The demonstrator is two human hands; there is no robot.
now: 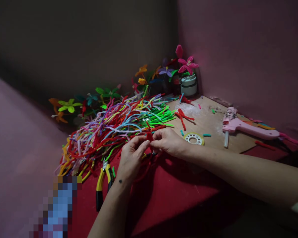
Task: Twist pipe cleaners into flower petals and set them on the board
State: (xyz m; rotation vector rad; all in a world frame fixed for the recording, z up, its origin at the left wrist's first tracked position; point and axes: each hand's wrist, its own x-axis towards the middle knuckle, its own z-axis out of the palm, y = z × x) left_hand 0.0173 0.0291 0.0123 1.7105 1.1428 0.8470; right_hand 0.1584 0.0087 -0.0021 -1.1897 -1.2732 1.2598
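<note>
Both hands meet over the red table near the middle of the view. Between the fingertips is a red pipe cleaner (149,136), its upper part bent into a small loop. My left hand (132,155) pinches it from the left, thumb against finger. From the right, my right hand (170,142) pinches the same piece. A red strand hangs below the fingers, partly in shadow. Just behind the hands lies a big heap of coloured pipe cleaners (109,124). Yellow-and-black pliers (101,180) lie to the left of my left wrist, partly hidden by the forearm.
A roll of tape (194,138) and a pink glue gun (248,128) lie on a brown board (213,138) at the right. Bent red pieces (183,118) are there too. Pipe-cleaner flowers (188,65) and a lidded pale container (188,86) stand at the back by the wall.
</note>
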